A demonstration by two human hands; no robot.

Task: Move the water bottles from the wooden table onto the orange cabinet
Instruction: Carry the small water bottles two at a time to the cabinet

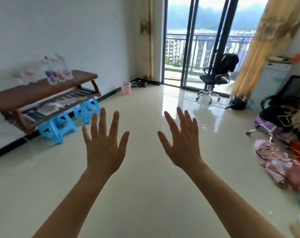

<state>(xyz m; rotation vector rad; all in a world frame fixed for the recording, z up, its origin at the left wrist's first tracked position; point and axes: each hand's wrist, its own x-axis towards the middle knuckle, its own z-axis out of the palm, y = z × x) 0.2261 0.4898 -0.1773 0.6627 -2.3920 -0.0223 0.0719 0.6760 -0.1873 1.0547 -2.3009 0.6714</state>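
Several clear water bottles [55, 71] stand blurred on the brown wooden table [34, 91] against the left wall. My left hand [104, 143] and my right hand [181, 143] are both raised in front of me over the floor, fingers spread and straight, holding nothing. Both hands are well to the right of the table and apart from the bottles. No orange cabinet shows in this view.
Blue plastic stools [59, 124] support the table. A pink bin [126, 88] stands by the wall. An office chair [216, 78] is near the balcony door, another chair [283, 107] and piled clothes [279, 162] at right. Glossy tile floor [145, 194] lies ahead.
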